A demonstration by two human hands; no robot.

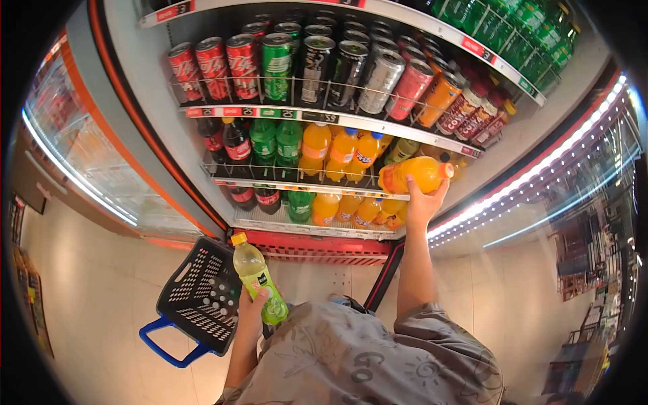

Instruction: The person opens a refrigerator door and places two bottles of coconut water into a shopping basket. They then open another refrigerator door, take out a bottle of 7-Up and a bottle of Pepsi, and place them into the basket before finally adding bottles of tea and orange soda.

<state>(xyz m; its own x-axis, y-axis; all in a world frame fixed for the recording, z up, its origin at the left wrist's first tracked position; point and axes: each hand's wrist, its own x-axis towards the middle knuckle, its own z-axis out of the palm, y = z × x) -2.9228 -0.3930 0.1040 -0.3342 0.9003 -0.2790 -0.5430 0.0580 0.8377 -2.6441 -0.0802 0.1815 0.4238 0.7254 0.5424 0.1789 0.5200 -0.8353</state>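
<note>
My left hand (254,302) is wrapped round a green-labelled bottle (256,273) with a yellow cap, which stands nearly upright in front of my shirt. Reaching to the cooler's middle shelf, my right hand (426,196) grips an orange bottle (415,174) that lies tilted on its side, its cap pointing right. Beside it on the same shelf stand upright orange bottles (339,152), green bottles (288,142) and dark bottles (237,143) behind a wire rail.
A black basket (196,290) with a blue handle (169,351) is at the lower left, holding several small round items. Rows of cans (277,64) fill the shelf above. The cooler's red base (310,248) and a dark door edge (388,273) lie below.
</note>
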